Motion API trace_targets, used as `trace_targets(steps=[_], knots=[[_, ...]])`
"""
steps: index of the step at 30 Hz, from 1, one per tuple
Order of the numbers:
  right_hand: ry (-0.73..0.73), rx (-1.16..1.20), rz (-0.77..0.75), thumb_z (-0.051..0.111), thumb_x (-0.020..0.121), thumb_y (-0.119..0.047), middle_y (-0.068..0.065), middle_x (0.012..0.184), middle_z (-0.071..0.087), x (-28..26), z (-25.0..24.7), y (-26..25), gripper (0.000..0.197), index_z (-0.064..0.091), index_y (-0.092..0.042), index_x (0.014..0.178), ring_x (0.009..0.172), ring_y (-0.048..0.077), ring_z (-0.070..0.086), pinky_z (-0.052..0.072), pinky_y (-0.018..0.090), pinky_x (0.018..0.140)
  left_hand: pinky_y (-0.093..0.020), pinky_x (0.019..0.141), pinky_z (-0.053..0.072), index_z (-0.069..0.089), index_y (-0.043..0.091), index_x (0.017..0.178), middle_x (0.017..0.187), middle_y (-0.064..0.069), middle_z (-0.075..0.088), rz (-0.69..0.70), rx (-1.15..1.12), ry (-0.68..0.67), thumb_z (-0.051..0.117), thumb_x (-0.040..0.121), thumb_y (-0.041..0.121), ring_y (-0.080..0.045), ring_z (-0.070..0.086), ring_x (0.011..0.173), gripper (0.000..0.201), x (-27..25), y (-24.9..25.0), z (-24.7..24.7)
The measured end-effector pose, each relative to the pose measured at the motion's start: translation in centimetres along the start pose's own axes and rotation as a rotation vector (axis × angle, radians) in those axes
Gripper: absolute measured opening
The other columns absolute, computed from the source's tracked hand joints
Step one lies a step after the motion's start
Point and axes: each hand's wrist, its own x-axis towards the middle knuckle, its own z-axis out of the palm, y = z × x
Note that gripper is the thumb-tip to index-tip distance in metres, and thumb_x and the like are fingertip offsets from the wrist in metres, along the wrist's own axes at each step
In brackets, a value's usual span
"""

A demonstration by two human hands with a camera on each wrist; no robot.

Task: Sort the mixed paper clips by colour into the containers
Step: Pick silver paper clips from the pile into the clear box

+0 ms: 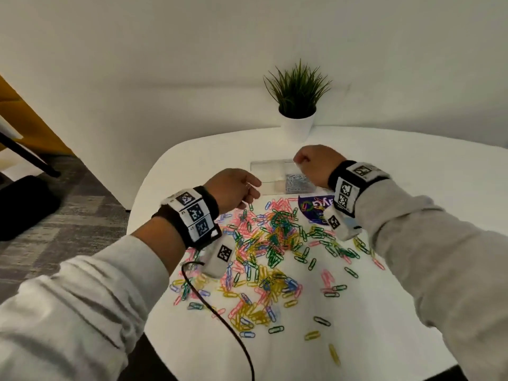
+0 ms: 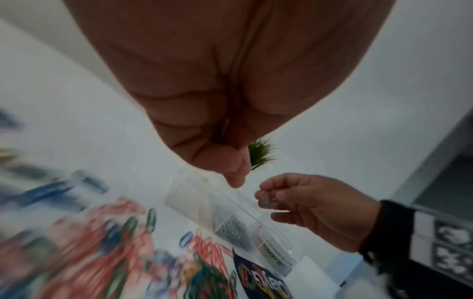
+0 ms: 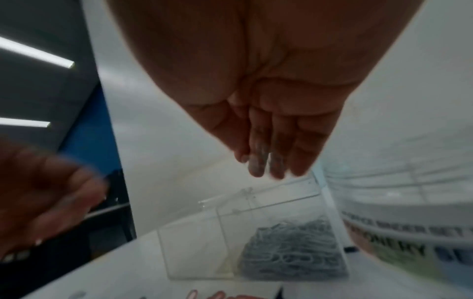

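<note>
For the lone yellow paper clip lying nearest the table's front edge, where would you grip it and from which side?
Pinch the yellow paper clip across its two long sides, coming straight down from above. It lies flat on the white table, apart from the pile, so there is room for fingertips on both sides. The right hand looks nearer to it.

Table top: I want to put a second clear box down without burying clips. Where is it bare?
Bare patches on the white table: right of the right hand, past the potted plant, and left of the clear container. Crowded: the mixed paper clips across the middle, thinning toward the near edge.
</note>
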Motion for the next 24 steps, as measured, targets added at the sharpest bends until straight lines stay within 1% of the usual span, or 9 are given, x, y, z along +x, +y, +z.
trace_targets(steps=[2, 4, 7, 10, 12, 15, 19, 22, 24], knots=[[0.003, -0.175, -0.04, 0.048, 0.096, -0.015, 0.006, 0.134, 0.056, -1.0, 0.7, 0.1, 0.031, 0.059, -0.017, 0.125, 0.121, 0.026, 0.053, 0.041, 0.031, 0.099, -0.02, 0.044, 0.039, 0.057, 0.003, 0.094, 0.077, -0.015, 0.059, 0.053, -0.048, -0.001, 0.026, 0.093, -0.011, -0.014, 0.054, 0.051, 0.034, 2.1, 2.0, 1.0], [0.025, -0.219, -0.126, 0.047, 0.094, -0.016, 0.004, 0.126, 0.057, -2.9, 2.6, 0.5, 0.032, 0.061, -0.023, 0.122, 0.114, 0.026, 0.056, 0.045, 0.034, 0.095, -0.018, 0.046, 0.042, 0.057, 0.003, 0.097, 0.08, -0.012, 0.06, 0.132, 0.073, 0.023, 0.028, 0.092, -0.009, -0.014, 0.056, 0.057, 0.032, 4.2, 3.5, 2.1], [-0.239, -0.235, -0.262, 0.05, 0.089, -0.015, 0.003, 0.127, 0.059, -5.3, 6.5, 1.3, 0.04, 0.064, -0.028, 0.124, 0.117, 0.026, 0.057, 0.048, 0.04, 0.098, -0.025, 0.064, 0.05, 0.061, 0.01, 0.098, 0.093, -0.009, 0.065, 0.278, 0.397, 0.001, 0.034, 0.089, -0.007, -0.017, 0.061, 0.076, 0.034, 7.0, 4.8, 3.6], [-0.376, -0.305, -0.264, 0.05, 0.093, -0.018, -0.003, 0.152, 0.041, -6.2, 8.1, 2.4, 0.049, 0.052, -0.035, 0.14, 0.14, 0.024, 0.036, 0.034, 0.045, 0.114, -0.03, 0.082, 0.051, 0.064, 0.012, 0.103, 0.104, -0.007, 0.066, 0.366, 0.622, -0.042, 0.039, 0.089, -0.005, -0.019, 0.063, 0.091, 0.033, 8.8, 5.5, 5.1], [-0.331, -0.258, -0.225, 0.052, 0.092, -0.015, -0.006, 0.152, 0.042, -6.3, 8.3, 3.1, 0.051, 0.052, -0.037, 0.139, 0.14, 0.022, 0.037, 0.033, 0.042, 0.115, -0.026, 0.08, 0.048, 0.065, 0.012, 0.105, 0.102, -0.005, 0.065, 0.389, 0.66, -0.04, 0.041, 0.089, -0.005, -0.018, 0.062, 0.092, 0.033, 9.8, 5.7, 6.0], [-0.247, -0.169, -0.173, 0.052, 0.088, -0.011, -0.004, 0.133, 0.061, -6.2, 8.0, 3.6, 0.042, 0.065, -0.033, 0.122, 0.12, 0.021, 0.057, 0.047, 0.039, 0.101, -0.027, 0.077, 0.047, 0.064, 0.015, 0.101, 0.102, -0.006, 0.066, 0.388, 0.675, -0.067, 0.039, 0.089, -0.006, -0.018, 0.061, 0.088, 0.035, 11.0, 5.5, 7.1], [-0.207, -0.171, -0.159, 0.055, 0.089, -0.013, -0.001, 0.114, 0.067, -6.0, 7.3, 3.7, 0.029, 0.069, -0.028, 0.11, 0.1, 0.022, 0.063, 0.054, 0.034, 0.085, -0.028, 0.087, 0.049, 0.065, 0.011, 0.113, 0.106, -0.004, 0.066, 0.386, 0.79, -0.066, 0.04, 0.09, -0.004, -0.017, 0.062, 0.093, 0.037, 11.4, 5.7, 7.9], [-0.164, -0.164, -0.167, 0.057, 0.093, -0.026, 0.002, 0.114, 0.067, -6.0, 7.0, 3.6, 0.024, 0.066, -0.026, 0.115, 0.102, 0.023, 0.063, 0.054, 0.036, 0.084, -0.026, 0.089, 0.048, 0.065, 0.013, 0.115, 0.106, -0.001, 0.065, 0.4, 0.804, -0.038, 0.043, 0.091, -0.002, -0.015, 0.061, 0.095, 0.037, 11.5, 5.7, 8.1], [-0.168, -0.163, -0.175, 0.055, 0.095, -0.04, 0.004, 0.124, 0.062, -6.1, 6.8, 3.6, 0.036, 0.059, -0.028, 0.129, 0.115, 0.024, 0.057, 0.051, 0.039, 0.092, -0.029, 0.091, 0.051, 0.065, 0.012, 0.115, 0.106, -0.002, 0.066, 0.395, 0.771, -0.038, 0.043, 0.091, -0.001, -0.015, 0.063, 0.093, 0.036, 11.6, 5.7, 8.1]])
